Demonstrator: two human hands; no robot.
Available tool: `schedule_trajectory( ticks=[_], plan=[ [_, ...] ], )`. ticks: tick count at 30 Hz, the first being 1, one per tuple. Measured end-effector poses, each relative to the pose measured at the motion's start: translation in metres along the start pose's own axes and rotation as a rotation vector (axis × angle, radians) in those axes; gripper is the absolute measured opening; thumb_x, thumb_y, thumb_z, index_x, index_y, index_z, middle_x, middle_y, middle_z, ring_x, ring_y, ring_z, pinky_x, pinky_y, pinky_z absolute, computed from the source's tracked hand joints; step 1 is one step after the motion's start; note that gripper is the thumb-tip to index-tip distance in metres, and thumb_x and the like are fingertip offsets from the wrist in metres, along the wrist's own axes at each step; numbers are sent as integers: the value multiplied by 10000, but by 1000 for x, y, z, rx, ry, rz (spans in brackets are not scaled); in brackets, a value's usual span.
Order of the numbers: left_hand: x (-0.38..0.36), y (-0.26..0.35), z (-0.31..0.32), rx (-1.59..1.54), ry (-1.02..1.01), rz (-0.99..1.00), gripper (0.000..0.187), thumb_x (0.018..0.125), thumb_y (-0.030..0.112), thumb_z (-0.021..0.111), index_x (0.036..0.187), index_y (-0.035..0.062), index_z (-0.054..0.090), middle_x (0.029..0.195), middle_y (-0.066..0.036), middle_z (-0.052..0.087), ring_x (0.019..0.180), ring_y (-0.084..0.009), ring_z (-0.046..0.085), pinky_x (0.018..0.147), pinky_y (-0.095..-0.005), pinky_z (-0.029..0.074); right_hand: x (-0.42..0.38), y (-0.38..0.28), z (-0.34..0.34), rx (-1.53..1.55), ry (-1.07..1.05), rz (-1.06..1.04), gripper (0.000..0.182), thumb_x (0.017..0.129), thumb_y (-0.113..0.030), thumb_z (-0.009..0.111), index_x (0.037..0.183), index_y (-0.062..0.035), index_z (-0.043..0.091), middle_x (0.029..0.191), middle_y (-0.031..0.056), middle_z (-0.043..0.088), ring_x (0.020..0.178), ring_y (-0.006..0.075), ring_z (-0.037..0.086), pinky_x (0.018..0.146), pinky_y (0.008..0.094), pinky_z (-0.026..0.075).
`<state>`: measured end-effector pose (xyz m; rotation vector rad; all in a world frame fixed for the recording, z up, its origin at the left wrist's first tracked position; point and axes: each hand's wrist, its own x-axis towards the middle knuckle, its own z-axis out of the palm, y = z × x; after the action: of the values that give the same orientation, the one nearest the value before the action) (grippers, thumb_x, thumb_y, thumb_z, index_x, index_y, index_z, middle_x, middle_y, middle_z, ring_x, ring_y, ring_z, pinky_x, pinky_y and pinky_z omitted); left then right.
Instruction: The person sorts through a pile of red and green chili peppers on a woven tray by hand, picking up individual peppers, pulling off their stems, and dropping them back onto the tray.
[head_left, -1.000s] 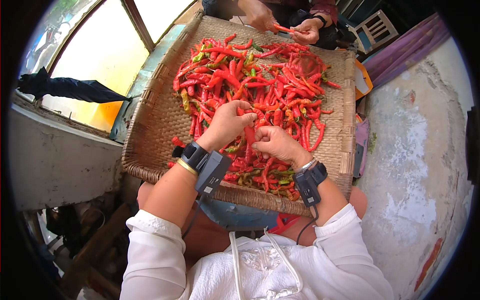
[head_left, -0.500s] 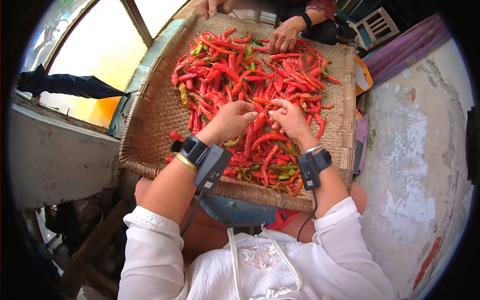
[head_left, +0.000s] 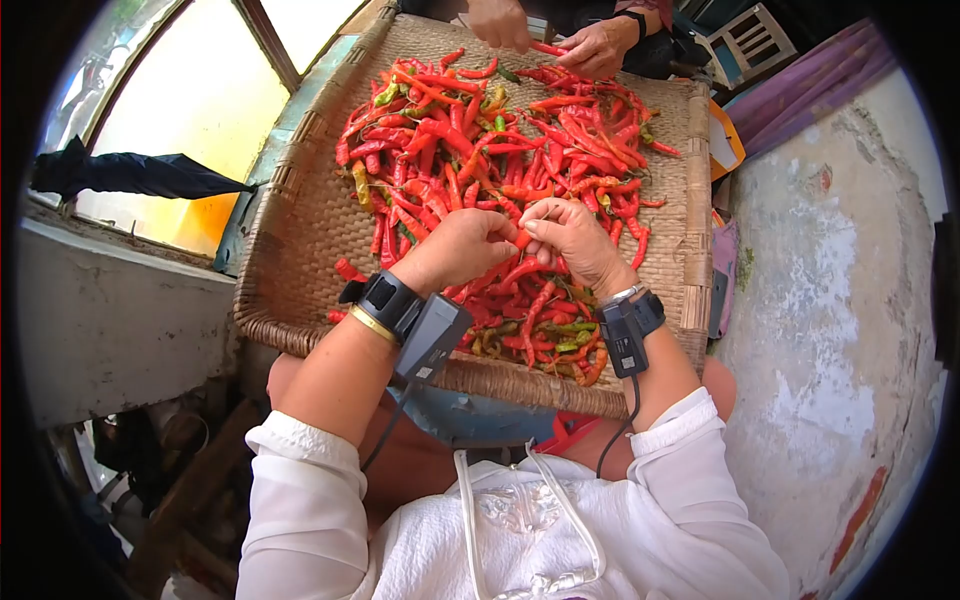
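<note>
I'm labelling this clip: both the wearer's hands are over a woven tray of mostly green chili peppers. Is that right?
Not quite: the chili peppers are mostly red, as the head view shows. The left hand and right hand are indeed over the woven tray.

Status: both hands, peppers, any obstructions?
Left hand holding red pepper, right hand at its end. More peppers heaped in woven tray. Co-worker's hands at far edge, clear of both.

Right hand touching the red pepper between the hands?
Touching: the head view shows the right hand with fingertips against the red pepper.
</note>
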<state>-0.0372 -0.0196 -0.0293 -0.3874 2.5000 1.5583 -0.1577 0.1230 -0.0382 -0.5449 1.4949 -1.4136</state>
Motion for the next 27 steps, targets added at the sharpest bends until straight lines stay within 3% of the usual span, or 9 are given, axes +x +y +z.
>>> schedule_trajectory(
  ticks=[2, 6, 11, 15, 16, 19, 21, 22, 27],
  plan=[
    [-1, -4, 2, -48, -39, 59, 237, 783, 184, 607, 928, -3, 603, 765, -128, 619, 724, -206, 608, 639, -331, 466, -2, -3, -1, 43, -12, -34, 68, 820, -105, 562, 843, -45, 584, 656, 8, 586, 504, 50, 531, 447, 167, 420],
    [-3, 4, 0, 19, -145, -63, 249, 785, 222, 606, 903, 2, 614, 751, -142, 622, 713, -224, 611, 639, -342, 463, -5, -12, -16, 67, -17, -41, 62, 829, -104, 559, 843, -48, 581, 665, 24, 596, 505, 49, 540, 431, 162, 424],
    [-1, -11, -9, 317, 35, 3, 290, 773, 302, 577, 799, 22, 650, 738, -164, 624, 734, -308, 607, 671, -396, 465, -4, -23, -44, 141, 217, -115, 97, 850, -149, 556, 876, -57, 573, 681, 31, 606, 526, 47, 550, 448, 169, 436],
    [-2, -10, -7, 388, 74, 6, 221, 778, 225, 573, 788, 11, 627, 676, -155, 604, 642, -295, 602, 594, -376, 463, -5, -37, -29, 429, 326, -309, 370, 856, -186, 566, 1144, 20, 461, 869, 77, 591, 652, 92, 585, 496, 198, 468],
    [-1, -10, -5, 389, 70, 7, 221, 778, 225, 573, 788, 11, 627, 676, -155, 604, 642, -295, 602, 594, -376, 463, -1, -24, -38, 283, 289, -246, 492, 850, -194, 576, 1227, 46, 372, 955, 97, 568, 687, 120, 593, 528, 213, 485],
    [0, -12, -3, 408, 51, -14, 247, 751, 292, 579, 762, 59, 659, 735, -157, 621, 734, -315, 605, 670, -412, 467, 7, 0, -29, -402, 203, -2, 322, 803, -209, 619, 1049, -9, 561, 779, 79, 619, 680, 150, 604, 562, 256, 480],
    [-1, -14, -3, 419, 22, -5, 221, 753, 250, 591, 752, 32, 627, 679, -142, 606, 660, -303, 597, 598, -389, 463, 11, 21, -20, -1022, 219, -243, 256, 747, -223, 639, 947, -64, 617, 737, 113, 630, 694, 227, 610, 596, 329, 485],
    [-2, -14, -1, 420, 21, -6, 221, 753, 250, 591, 752, 32, 627, 679, -142, 606, 660, -303, 597, 598, -389, 463, 10, 25, -13, -1166, 226, -225, 248, 698, -246, 648, 878, -77, 622, 769, 138, 613, 722, 298, 592, 636, 394, 478],
    [-10, -14, 6, 818, -3, -67, 255, 685, 322, 653, 742, 74, 641, 715, -117, 612, 712, -301, 604, 627, -403, 481, 8, 25, -2, -1400, 284, -306, 191, 693, -216, 644, 749, -39, 596, 729, 130, 575, 714, 309, 580, 625, 394, 468]
  ],
)
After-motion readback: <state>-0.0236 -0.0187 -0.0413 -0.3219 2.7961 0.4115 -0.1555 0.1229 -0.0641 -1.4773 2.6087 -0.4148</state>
